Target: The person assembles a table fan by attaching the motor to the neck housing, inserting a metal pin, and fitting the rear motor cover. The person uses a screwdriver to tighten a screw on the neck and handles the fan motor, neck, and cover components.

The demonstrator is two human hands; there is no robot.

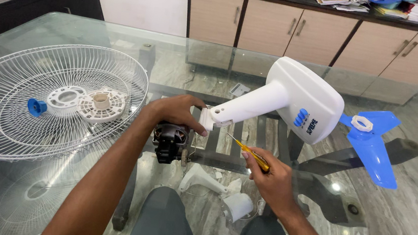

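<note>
Our left hand [176, 113] curls over the black fan motor [170, 142], pinning the white fan housing's [292, 102] neck steady. Our right hand [273, 182] pinches a yellow screwdriver [249, 152], tip aimed at eleven o'clock toward that neck. The wire guard [52, 100] lies at nine o'clock, the blue blade [372, 143] at three.

On the glass desk [184, 54] one white wire fan guard [52, 100], one white fan housing [292, 102], one black motor [170, 142] and one blue fan blade [372, 143] are counted — a single piece of each. One yellow-handled screwdriver [251, 153] is seen, and one blue knob [37, 107] and two white round plates [87, 103] are counted on the guard — four cabinet doors [269, 26] behind.
</note>
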